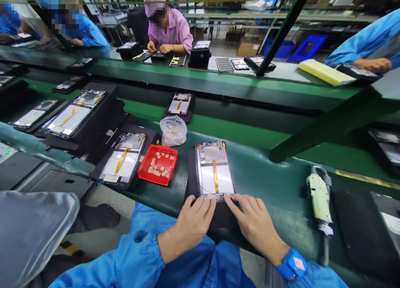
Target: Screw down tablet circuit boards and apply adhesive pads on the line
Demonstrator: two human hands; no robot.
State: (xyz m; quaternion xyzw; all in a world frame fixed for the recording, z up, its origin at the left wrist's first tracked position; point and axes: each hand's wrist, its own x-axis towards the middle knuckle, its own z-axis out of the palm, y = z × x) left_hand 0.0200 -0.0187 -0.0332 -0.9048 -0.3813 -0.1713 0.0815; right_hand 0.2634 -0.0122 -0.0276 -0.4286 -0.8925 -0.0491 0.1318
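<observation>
Along the green conveyor belt (275, 184), a black-framed tablet (214, 171) (long axis pointing away) is touched by the flat, open left hand (193, 223) and right hand (256, 225).

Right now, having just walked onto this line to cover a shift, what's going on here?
A person in a blue smock rests their bare left hand and right hand at the lower edge of an opened tablet with an amber ribbon showing. It sits on a black holder on the green conveyor belt. A red plastic tray of tan tape scraps sits to its left, a cream electric screwdriver to its right. Across the line, a co-worker in pink works at a bench.
</observation>
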